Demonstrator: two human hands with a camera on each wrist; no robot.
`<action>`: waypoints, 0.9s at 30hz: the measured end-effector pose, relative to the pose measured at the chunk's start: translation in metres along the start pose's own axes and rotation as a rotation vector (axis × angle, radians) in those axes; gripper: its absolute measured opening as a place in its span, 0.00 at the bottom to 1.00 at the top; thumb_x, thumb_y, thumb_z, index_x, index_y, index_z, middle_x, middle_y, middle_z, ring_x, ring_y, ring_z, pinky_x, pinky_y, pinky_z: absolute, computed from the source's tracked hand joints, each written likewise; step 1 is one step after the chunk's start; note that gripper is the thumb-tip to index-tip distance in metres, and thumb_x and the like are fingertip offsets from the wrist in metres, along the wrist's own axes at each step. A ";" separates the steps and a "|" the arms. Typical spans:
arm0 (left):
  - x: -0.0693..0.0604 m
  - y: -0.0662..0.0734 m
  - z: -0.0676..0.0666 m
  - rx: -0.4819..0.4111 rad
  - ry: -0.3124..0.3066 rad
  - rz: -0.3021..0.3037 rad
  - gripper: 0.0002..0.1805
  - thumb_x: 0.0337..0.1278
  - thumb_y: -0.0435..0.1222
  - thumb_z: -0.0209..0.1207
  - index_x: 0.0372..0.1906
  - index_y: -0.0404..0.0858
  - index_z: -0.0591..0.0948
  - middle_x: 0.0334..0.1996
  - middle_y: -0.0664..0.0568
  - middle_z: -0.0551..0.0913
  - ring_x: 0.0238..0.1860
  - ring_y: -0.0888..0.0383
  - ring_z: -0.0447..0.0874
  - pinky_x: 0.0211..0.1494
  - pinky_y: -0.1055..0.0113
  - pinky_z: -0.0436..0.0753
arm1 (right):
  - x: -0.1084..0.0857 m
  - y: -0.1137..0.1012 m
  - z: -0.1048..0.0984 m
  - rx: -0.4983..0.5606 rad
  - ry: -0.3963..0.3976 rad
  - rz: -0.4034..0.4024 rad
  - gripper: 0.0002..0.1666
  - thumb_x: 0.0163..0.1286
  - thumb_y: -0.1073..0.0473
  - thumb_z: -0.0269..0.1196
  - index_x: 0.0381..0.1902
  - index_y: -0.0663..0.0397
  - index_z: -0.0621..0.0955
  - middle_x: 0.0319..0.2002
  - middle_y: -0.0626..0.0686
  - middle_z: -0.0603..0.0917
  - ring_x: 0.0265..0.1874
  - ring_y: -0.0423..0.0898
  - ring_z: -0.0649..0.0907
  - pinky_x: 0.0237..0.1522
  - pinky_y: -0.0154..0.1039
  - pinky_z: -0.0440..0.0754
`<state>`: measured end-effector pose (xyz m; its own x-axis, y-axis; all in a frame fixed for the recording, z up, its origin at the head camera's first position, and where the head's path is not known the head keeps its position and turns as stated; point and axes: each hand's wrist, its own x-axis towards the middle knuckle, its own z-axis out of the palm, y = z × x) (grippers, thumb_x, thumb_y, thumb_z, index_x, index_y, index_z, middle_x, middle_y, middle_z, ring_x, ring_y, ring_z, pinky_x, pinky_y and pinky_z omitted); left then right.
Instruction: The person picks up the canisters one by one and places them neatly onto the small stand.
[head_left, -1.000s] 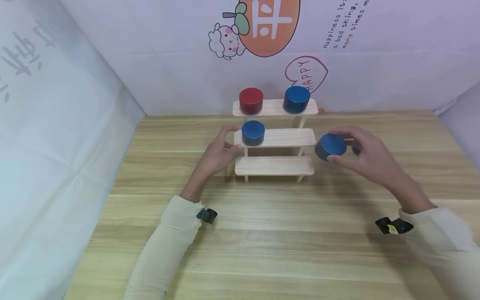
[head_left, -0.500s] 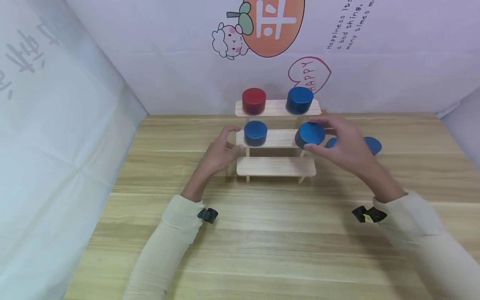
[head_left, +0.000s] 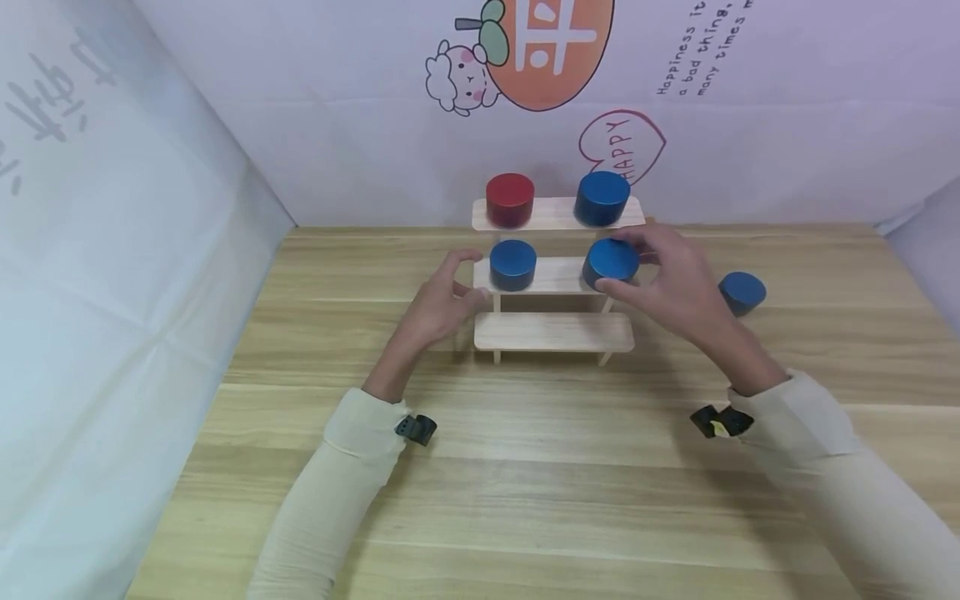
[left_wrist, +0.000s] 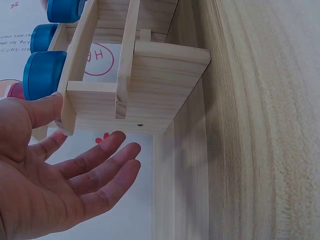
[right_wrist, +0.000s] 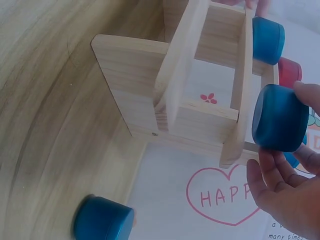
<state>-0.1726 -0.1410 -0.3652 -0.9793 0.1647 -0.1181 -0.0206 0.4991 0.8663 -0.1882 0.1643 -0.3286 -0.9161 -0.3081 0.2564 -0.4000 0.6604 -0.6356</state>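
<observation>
A three-tier wooden display shelf (head_left: 555, 332) stands near the back wall. My left hand (head_left: 442, 310) pinches the left end of its middle tier between thumb and index finger; the other fingers (left_wrist: 107, 175) are spread loosely. With thumb and fingers my right hand (head_left: 675, 287) grips a blue round tin (right_wrist: 281, 119) at the right end of that tier. Whether this tin touches the board, I cannot tell. Another blue tin (head_left: 513, 265) sits on the middle tier's left. On the top tier are a red tin (head_left: 510, 202) at left and a blue tin (head_left: 602, 200) at right.
One more blue tin (head_left: 742, 292) stands on the wooden table (head_left: 540, 483), right of the shelf and beyond my right wrist. A white printed cloth wall (head_left: 360, 142) rises close behind the shelf, and another white cloth (head_left: 150, 292) hangs at left.
My right hand has carried the blue tin leftward from beside the shelf to the middle tier's right end. The left hand has stayed at the shelf.
</observation>
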 end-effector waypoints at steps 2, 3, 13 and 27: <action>0.000 0.000 0.000 0.002 0.000 0.004 0.31 0.69 0.43 0.58 0.73 0.51 0.64 0.47 0.43 0.83 0.47 0.49 0.83 0.45 0.50 0.81 | 0.000 0.000 0.001 -0.004 -0.003 0.010 0.37 0.60 0.54 0.76 0.63 0.62 0.76 0.60 0.62 0.77 0.55 0.63 0.80 0.56 0.59 0.77; 0.000 0.000 0.000 0.003 0.000 0.005 0.31 0.69 0.43 0.58 0.73 0.51 0.64 0.47 0.43 0.83 0.48 0.49 0.83 0.45 0.50 0.81 | 0.000 0.000 0.001 -0.006 -0.003 0.014 0.37 0.60 0.54 0.76 0.63 0.61 0.76 0.60 0.62 0.76 0.55 0.63 0.80 0.56 0.59 0.77; 0.001 0.003 0.001 -0.001 0.008 0.004 0.30 0.69 0.43 0.58 0.73 0.52 0.64 0.47 0.44 0.83 0.48 0.49 0.83 0.45 0.50 0.81 | 0.004 0.006 0.006 0.027 0.002 0.012 0.35 0.61 0.53 0.75 0.63 0.59 0.77 0.58 0.60 0.78 0.55 0.61 0.80 0.56 0.58 0.77; -0.001 0.002 0.002 -0.004 0.015 0.000 0.31 0.69 0.42 0.58 0.74 0.51 0.64 0.46 0.44 0.83 0.48 0.49 0.83 0.43 0.51 0.81 | 0.004 0.012 0.013 0.052 -0.005 0.035 0.38 0.62 0.50 0.74 0.65 0.58 0.75 0.57 0.60 0.78 0.53 0.60 0.80 0.56 0.59 0.76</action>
<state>-0.1712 -0.1385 -0.3648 -0.9821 0.1518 -0.1111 -0.0216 0.4958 0.8682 -0.1959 0.1621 -0.3443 -0.9292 -0.2894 0.2298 -0.3660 0.6340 -0.6813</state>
